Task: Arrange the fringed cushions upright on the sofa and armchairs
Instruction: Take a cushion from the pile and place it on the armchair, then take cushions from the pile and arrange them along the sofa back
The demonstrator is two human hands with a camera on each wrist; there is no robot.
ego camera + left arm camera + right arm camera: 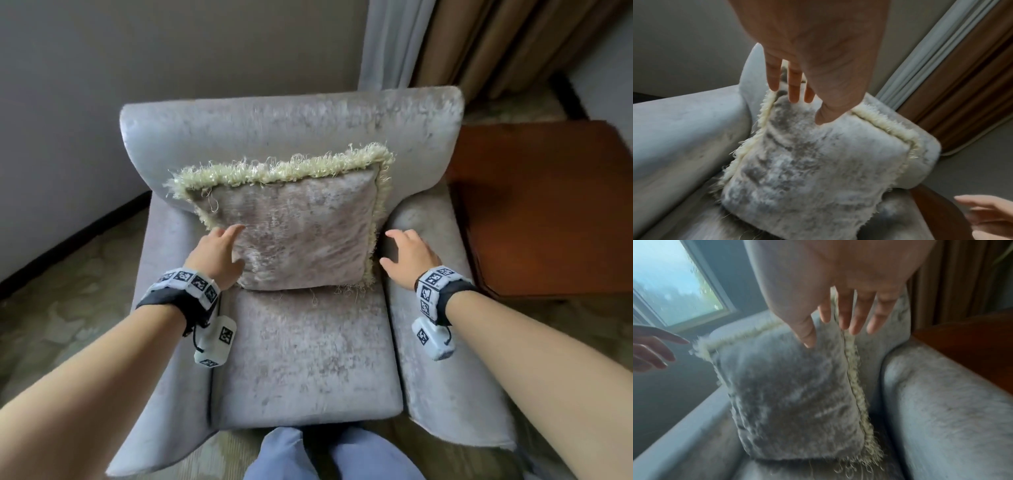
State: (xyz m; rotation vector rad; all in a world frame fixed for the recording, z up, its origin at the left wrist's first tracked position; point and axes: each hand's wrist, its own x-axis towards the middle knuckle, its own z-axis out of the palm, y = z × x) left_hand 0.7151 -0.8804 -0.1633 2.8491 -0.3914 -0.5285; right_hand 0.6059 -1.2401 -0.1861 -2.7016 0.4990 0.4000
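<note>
Velvet armchair (308,359): grey, crushed pile, filling most of what I am seeing; a brown wooden side table (548,205) is standing just beside its right arm.
Fringed cushion (294,233): sitting on the seat, leaning upright against the backrest, top edge slightly tilted.
Left hand (214,255): I am seeing it with fingers straight and spread, the tips at the cushion's left edge, gripping nothing.
Right hand (409,255): fingers loosely spread, hovering just beside the right fringe, apart from it as far as I can tell.
Progress: I am judging this chair as good as done; the sofa and any other armchairs are lying outside my views.
</note>
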